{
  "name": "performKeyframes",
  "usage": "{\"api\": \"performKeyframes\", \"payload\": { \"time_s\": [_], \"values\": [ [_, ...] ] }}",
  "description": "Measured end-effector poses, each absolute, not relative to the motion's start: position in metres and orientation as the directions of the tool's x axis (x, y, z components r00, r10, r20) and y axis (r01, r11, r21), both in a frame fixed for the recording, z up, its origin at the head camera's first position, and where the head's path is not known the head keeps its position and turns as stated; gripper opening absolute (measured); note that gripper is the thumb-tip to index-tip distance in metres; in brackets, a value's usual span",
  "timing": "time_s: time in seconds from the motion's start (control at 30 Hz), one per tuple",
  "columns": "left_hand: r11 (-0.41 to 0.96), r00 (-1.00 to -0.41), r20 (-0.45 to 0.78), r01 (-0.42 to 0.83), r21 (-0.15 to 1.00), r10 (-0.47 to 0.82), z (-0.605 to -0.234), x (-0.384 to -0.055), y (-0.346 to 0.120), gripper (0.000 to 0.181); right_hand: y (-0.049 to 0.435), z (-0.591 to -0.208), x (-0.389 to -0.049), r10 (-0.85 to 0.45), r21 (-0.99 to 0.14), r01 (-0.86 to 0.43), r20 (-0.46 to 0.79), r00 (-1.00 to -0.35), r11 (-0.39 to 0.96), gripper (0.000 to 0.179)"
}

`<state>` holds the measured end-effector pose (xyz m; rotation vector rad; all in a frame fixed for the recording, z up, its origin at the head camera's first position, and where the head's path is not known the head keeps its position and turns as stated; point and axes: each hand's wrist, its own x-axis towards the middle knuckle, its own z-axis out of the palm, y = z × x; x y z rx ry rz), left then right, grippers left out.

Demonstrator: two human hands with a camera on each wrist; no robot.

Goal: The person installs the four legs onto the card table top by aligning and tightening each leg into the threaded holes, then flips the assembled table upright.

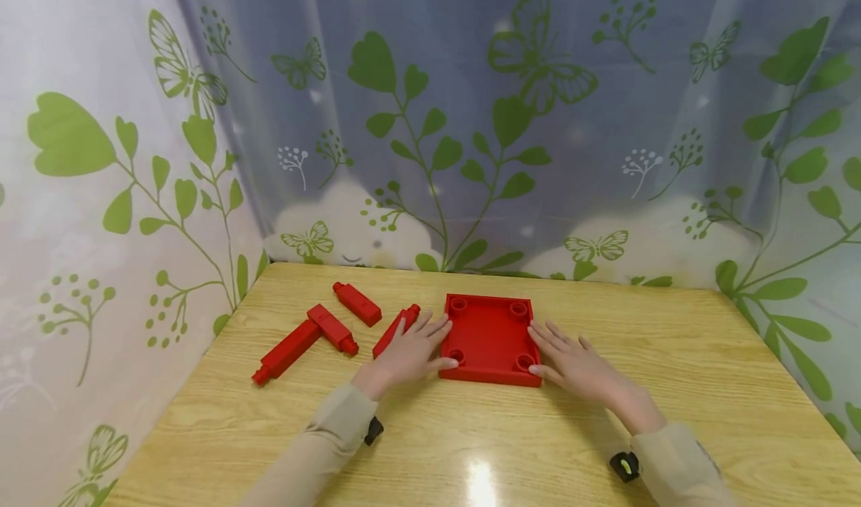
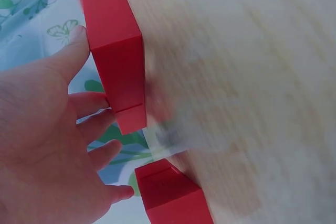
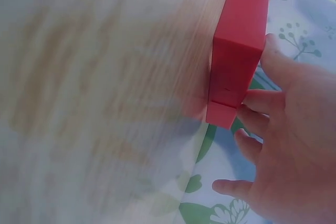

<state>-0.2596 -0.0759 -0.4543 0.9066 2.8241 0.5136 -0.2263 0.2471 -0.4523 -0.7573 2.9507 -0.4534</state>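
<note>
A shallow red square piece point(image 1: 484, 335) lies on the table, hollow side up, with a round socket in each corner. My left hand point(image 1: 412, 352) touches its left side with fingers spread and nearly straight. On the opposite side, my right hand point(image 1: 575, 365) rests its fingertips and thumb on the right edge. Both wrist views show fingers and thumb against the outer wall of the piece. Just beyond the left hand lies a red peg with a stepped end point(image 1: 397, 331), partly covered by that hand in the head view.
More red pegs lie at left: one near the back point(image 1: 357, 303), and one point(image 1: 332, 330) whose end meets a third point(image 1: 288, 351). The wooden table point(image 1: 525, 447) reaches a patterned curtain point(image 1: 437, 155) behind and at the sides. A black wrist device point(image 1: 625, 466) sits at the right cuff.
</note>
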Motion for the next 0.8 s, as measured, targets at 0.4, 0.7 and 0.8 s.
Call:
{"api": "performKeyframes", "payload": {
  "time_s": [0.4, 0.7, 0.8],
  "values": [
    [0.755, -0.81, 0.01, 0.552, 0.354, 0.587, -0.455, -0.242, -0.079, 0.075, 0.245, -0.452, -0.212, -0.495, -0.286, -0.483, 0.034, -0.868, 0.828, 0.07],
    [0.75, -0.806, 0.034, 0.564, 0.344, 0.59, -0.456, -0.233, -0.082, 0.075, 0.246, -0.451, -0.203, -0.508, -0.277, -0.499, 0.041, -0.86, 0.821, 0.069],
    [0.752, -0.807, 0.035, 0.565, 0.338, 0.59, -0.456, -0.229, -0.083, 0.074, 0.245, -0.451, -0.201, -0.509, -0.275, -0.498, 0.036, -0.86, 0.822, 0.07]
  ]
}}
